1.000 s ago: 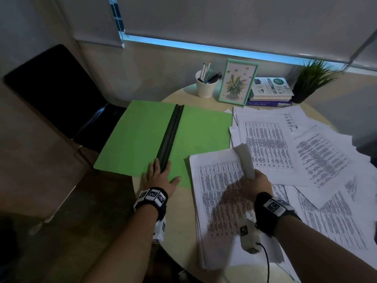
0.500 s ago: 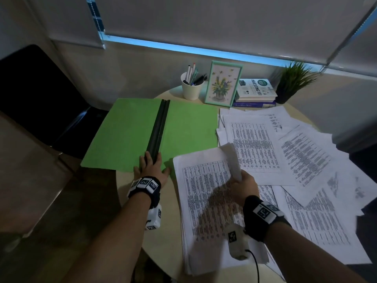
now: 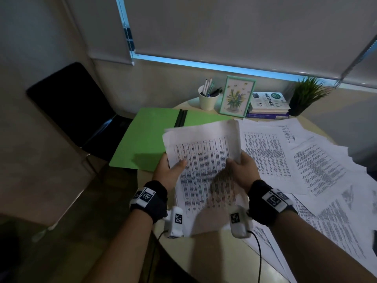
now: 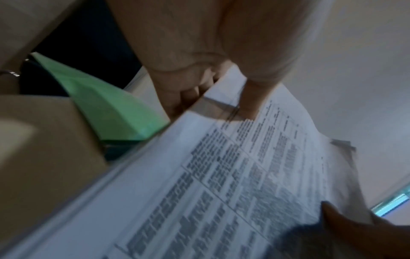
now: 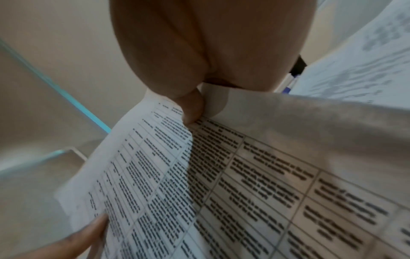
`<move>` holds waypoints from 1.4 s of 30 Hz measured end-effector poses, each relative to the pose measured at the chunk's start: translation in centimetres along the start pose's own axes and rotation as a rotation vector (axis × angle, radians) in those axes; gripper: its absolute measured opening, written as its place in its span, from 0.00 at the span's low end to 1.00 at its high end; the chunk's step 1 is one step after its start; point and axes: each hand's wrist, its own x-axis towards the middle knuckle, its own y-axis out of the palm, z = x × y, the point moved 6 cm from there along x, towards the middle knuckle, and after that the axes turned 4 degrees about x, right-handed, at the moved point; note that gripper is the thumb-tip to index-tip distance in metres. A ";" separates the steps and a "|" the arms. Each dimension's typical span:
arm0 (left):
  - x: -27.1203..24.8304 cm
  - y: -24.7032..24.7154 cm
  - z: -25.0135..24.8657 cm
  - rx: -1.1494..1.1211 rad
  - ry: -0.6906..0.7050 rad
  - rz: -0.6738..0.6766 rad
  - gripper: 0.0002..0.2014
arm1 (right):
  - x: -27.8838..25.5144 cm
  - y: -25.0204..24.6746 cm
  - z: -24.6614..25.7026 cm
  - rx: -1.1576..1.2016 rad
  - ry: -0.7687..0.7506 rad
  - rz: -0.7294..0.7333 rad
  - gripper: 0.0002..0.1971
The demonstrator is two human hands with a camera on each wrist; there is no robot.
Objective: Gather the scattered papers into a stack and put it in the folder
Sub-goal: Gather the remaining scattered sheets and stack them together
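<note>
R thumb (image 5: pixel 192 106) on printed stack (image 5: pixel 244 184) edge

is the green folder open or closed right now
Open. The green folder lies spread flat on the table, both covers either side of its dark spine. The paper stack is lifted over it by both hands, not yet inside.

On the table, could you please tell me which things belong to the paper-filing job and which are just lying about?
Job:
- stack, held by left hand and right hand
- loose papers
- folder, open

Lying about:
- pen cup
- picture
- books
- plant
</note>
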 end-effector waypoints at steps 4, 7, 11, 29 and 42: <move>-1.7 -2.2 -4.7 0.016 0.178 -0.285 0.13 | -0.8 1.0 3.4 0.164 -0.067 0.030 0.10; -1.5 -2.9 -7.3 -0.024 0.266 -0.335 0.16 | -0.5 1.1 5.0 0.216 -0.107 -0.026 0.14; -2.1 -2.7 -7.5 -0.037 0.291 -0.288 0.14 | -1.0 1.2 3.9 0.209 -0.056 -0.065 0.15; -4.5 -0.6 -5.4 0.102 0.232 -0.230 0.09 | -4.2 1.0 1.7 0.054 -0.128 -0.194 0.04; -2.9 -5.3 3.7 0.267 -0.160 -0.272 0.12 | -0.8 6.8 -0.6 -0.343 -0.080 0.102 0.14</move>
